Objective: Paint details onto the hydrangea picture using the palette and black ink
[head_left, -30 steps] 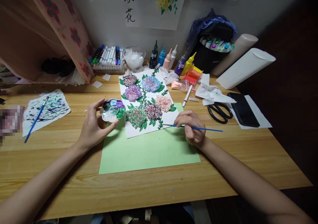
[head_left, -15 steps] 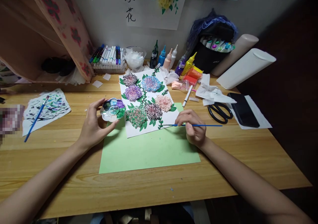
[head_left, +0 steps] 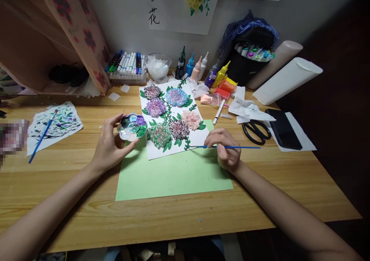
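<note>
My left hand [head_left: 111,145] grips a flower-shaped paint palette [head_left: 132,127] by its edge, with green, purple, blue and white paint in its wells. Between the fingers of my right hand [head_left: 224,148] is a thin blue paintbrush [head_left: 245,147], its tip at a painted green sprig near the lower edge of the white paper [head_left: 156,153]. Several raised, ruffled flowers in purple, blue, pink, green and black cover that sheet, with green leaves around them. Beneath its lower part lies a light green sheet [head_left: 173,180].
Black scissors [head_left: 256,133], a phone [head_left: 283,130] and crumpled tissue [head_left: 245,108] lie to the right. A second brush [head_left: 43,135] rests on paint-smeared paper [head_left: 68,124] at left. Paint bottles [head_left: 190,65], a marker tray [head_left: 127,78] and a black pen holder [head_left: 245,66] line the back.
The view has shifted very slightly. Both hands keep their holds, and the brush tip stays by the green sprig at the paper's lower edge.
</note>
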{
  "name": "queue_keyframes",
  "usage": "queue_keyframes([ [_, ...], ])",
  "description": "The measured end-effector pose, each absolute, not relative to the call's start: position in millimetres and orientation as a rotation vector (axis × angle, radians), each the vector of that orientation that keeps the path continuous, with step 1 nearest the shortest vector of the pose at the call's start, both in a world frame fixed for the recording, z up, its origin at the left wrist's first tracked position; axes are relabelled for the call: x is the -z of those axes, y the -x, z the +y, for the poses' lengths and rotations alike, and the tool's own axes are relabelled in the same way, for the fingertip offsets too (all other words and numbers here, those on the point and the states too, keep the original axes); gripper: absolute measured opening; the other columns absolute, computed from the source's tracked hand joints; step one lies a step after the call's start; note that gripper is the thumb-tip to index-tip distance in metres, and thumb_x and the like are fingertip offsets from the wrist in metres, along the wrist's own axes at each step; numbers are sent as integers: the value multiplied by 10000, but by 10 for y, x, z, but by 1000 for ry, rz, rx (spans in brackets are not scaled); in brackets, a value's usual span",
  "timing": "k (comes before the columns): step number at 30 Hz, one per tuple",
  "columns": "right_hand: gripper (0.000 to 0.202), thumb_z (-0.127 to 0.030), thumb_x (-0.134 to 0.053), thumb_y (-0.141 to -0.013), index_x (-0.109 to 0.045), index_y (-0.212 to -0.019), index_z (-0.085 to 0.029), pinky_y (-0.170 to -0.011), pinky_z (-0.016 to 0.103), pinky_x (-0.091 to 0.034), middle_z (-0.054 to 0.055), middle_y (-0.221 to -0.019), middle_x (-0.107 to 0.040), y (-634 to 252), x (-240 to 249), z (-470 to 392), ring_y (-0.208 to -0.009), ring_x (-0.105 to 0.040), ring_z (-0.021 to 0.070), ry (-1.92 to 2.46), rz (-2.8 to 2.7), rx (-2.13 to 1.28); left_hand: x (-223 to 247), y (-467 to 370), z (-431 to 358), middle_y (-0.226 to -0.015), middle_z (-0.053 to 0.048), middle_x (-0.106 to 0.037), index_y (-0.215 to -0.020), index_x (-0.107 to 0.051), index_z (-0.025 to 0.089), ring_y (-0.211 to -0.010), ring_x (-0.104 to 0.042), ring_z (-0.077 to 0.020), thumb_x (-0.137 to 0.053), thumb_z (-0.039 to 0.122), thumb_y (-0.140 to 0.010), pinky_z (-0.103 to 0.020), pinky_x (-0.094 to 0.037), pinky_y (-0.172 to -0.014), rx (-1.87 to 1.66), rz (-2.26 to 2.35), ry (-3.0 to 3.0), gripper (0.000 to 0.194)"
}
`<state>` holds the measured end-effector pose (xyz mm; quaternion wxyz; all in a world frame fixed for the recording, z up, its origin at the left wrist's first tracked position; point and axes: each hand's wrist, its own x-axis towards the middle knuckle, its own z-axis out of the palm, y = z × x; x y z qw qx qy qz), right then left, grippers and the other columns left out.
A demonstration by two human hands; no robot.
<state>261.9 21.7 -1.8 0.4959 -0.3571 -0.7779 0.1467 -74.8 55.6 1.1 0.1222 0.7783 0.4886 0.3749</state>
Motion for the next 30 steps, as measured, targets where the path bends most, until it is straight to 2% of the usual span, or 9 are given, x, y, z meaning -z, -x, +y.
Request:
queue_keyframes([
  [15,244,-209,-359,-851,-553,-704,-227,-622,357,-426,26,-621,-585,-2632,39,223,-678,-532,199,851,-1877,-386,-4,752,560,-1283,-104,-482,-1348,-315,279,-1182,-480,-308,-738,314,-663,-520,-429,-973,-1094,1433,-2274,806],
  [30,244,-191,-354,-867,-545,-717,-216,-653,348,-427,30,-652,-593,-2655,30,237,-715,-527,191,841,-1892,-419,-9,746,555,-1288,-93,-475,-1356,-304,307,-1188,-475,-304,-732,312,-673,-515,-422,-986,-1094,1428,-2268,806],
])
